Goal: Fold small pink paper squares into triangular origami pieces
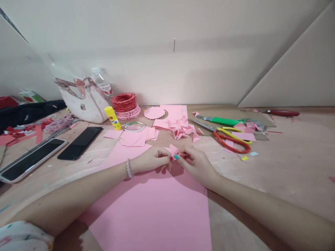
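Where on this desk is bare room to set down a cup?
Bare tabletop lies right of the orange-handled scissors, and between the black phone and the pink sheet. Cut pink paper pieces crowd behind the left hand and right hand.

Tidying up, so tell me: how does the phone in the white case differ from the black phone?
The phone in the white case has a pale rim around its dark glass, while the black phone is dark all over. The cased phone looks larger than the black phone, which lies nearer the handbag. Both lie flat and slanted on the tabletop.
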A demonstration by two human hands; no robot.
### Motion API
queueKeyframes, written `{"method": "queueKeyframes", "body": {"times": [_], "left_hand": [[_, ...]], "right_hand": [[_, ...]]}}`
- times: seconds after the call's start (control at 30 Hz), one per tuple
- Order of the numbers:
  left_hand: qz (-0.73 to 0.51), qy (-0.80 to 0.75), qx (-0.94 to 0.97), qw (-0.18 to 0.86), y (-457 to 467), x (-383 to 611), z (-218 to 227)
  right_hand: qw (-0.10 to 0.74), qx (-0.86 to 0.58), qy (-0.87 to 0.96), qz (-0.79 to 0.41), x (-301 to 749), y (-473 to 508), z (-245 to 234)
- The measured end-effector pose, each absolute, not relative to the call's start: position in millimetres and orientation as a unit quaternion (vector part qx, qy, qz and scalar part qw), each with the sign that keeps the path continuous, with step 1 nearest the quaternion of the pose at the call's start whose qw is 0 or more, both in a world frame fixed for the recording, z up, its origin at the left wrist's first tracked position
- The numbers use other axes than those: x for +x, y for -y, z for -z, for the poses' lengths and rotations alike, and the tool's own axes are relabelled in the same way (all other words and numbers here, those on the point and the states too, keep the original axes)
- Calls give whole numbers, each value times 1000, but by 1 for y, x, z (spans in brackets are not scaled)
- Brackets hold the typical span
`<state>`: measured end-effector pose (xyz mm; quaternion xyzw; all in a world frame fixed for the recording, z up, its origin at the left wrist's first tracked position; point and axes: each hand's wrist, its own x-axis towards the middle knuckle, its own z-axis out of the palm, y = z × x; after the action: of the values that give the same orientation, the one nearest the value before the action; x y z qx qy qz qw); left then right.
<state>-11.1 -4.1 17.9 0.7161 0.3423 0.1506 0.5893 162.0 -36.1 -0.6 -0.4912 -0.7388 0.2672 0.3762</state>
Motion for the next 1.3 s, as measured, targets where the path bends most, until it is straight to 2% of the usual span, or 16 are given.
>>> {"method": "queueKeyframes", "body": {"times": [0.2, 0.47, 0.7, 1.3], "left_hand": [[-155, -367, 711, 579, 6, -10, -18], [-162, -376, 723, 556, 7, -11, -16], [-166, -346, 721, 577, 5, -11, -16], [-175, -397, 736, 519, 8, -7, -15]], "right_hand": [[388, -483, 741, -259, 162, 36, 2], [396, -393, 698, -449, 163, 32, -1], [398, -354, 664, -526, 165, 27, 2], [396, -364, 672, -508, 164, 27, 5]]}}
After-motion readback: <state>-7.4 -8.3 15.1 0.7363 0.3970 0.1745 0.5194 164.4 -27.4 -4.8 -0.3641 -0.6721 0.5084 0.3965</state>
